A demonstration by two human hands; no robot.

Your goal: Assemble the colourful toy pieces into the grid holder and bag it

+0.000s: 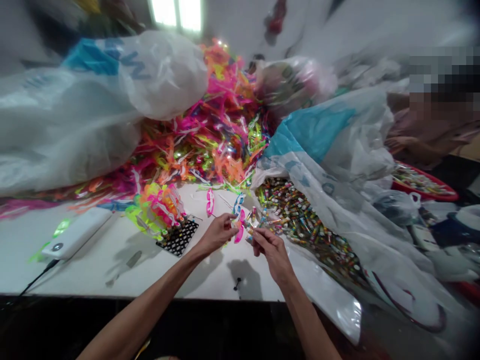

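Clock centre: between the two bare hands, 12 pointing away from the wearer.

Left hand (222, 232), at 9: thumb and fingers drawn close at a pink plastic piece (242, 225), dead centre; blurred, so cannot tell if gripped or just behind the fingertips. Right hand (269, 247), at 4: pinches a small printed tube (250, 229) between thumb and fingers.

At 12, just beyond: blue plastic piece (238, 201). At 10: pink frame-shaped piece (210, 202), flat on the white table (86, 275). Farther at 12: heap of neon plastic pieces (225, 135), crowding the far side.

From 2 round to 4: heap of printed tubes (294, 210), bordered by a blue-and-white bag (360, 150); tight on this side. At 10, far: large translucent bag (71, 115).

At 9: black patterned card (182, 242) under a neon bundle (159, 207); farther out, white box-shaped device (78, 234), cabled, near the front edge.

At 6: small dark object (237, 284) close to that edge. Open tabletop between device and card, and along the front.

Beyond 2: person (416, 145) behind a red basket (448, 192).
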